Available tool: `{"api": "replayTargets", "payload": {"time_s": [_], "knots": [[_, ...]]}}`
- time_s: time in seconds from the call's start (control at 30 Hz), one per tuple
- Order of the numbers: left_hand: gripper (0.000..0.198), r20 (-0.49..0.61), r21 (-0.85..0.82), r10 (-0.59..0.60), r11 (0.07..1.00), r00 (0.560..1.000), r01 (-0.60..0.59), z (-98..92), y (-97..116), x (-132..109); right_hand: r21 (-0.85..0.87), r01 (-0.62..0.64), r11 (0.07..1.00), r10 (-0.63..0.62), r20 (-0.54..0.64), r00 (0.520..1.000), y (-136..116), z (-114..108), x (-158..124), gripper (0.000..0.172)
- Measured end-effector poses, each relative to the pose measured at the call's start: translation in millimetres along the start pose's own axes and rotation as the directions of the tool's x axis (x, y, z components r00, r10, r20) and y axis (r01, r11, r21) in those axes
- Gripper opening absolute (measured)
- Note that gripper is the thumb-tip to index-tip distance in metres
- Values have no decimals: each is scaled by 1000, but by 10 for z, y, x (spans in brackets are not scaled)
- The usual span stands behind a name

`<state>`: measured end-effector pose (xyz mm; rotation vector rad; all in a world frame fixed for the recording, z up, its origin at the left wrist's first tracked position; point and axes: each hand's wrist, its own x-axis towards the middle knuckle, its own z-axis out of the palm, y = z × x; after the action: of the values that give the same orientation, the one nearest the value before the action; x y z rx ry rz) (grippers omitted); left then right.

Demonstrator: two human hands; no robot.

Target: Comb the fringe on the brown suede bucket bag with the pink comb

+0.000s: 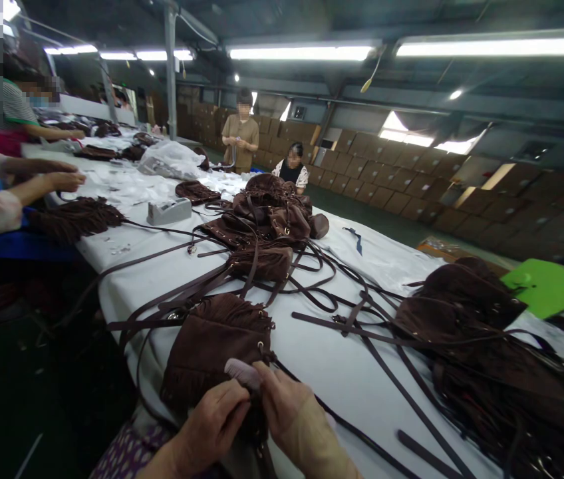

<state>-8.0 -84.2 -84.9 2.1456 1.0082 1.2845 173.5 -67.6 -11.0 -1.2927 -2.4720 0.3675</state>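
A dark brown fringed bag (219, 339) lies at the table's near edge, with metal eyelets along its side. My right hand (292, 402) is closed around a pale, pinkish comb (243, 373), whose toothed end points left over the bag. Close beside it, my left hand (215, 419) is closed in a pinch at the bag's near end. What those left fingers grip is hidden. Dark fringe and a strap hang below and between both hands.
Brown bags with tangled straps pile up mid-table (272, 213); more bags (461, 306) lie at right by a green board (544, 287). A tape dispenser (169, 211) stands left of the pile. A co-worker's hands (65, 176) are at left; others work farther back.
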Motion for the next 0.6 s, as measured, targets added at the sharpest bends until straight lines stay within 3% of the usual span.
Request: {"api": "replayTargets", "payload": {"time_s": [0.07, 0.13, 0.2, 0.27, 0.33, 0.43, 0.53, 0.6], "knots": [[16, 58, -111, -92, 989, 994, 98, -100, 82, 112, -41, -1, 999, 8, 163, 987, -54, 11, -7, 47], [19, 93, -244, -233, 937, 968, 249, -238, 117, 222, 11, -26, 1000, 23, 229, 973, -55, 52, -48, 52], [27, 37, -375, -415, 837, 909, 397, -366, 76, 280, 108, -98, 989, 71, 230, 971, -16, 109, -109, 54], [36, -15, -401, -546, 771, 838, 495, -434, -23, 263, 242, -150, 959, 94, 229, 969, 23, 168, -181, 56], [39, 10, -258, -538, 813, 843, 522, -420, -135, 196, 379, -163, 911, 71, 245, 967, 31, 226, -260, 56], [36, 108, 88, -377, 925, 920, 369, -297, -266, 124, 531, -164, 831, -5, 302, 953, -13, 323, -382, 53], [36, 171, 301, -304, 922, 937, 244, -176, -373, 214, 615, -177, 768, -51, 335, 941, -46, 424, -501, 50], [36, 199, 351, -282, 915, 939, 200, -134, -453, 364, 612, -222, 759, -4, 345, 939, -29, 472, -575, 55]]}}
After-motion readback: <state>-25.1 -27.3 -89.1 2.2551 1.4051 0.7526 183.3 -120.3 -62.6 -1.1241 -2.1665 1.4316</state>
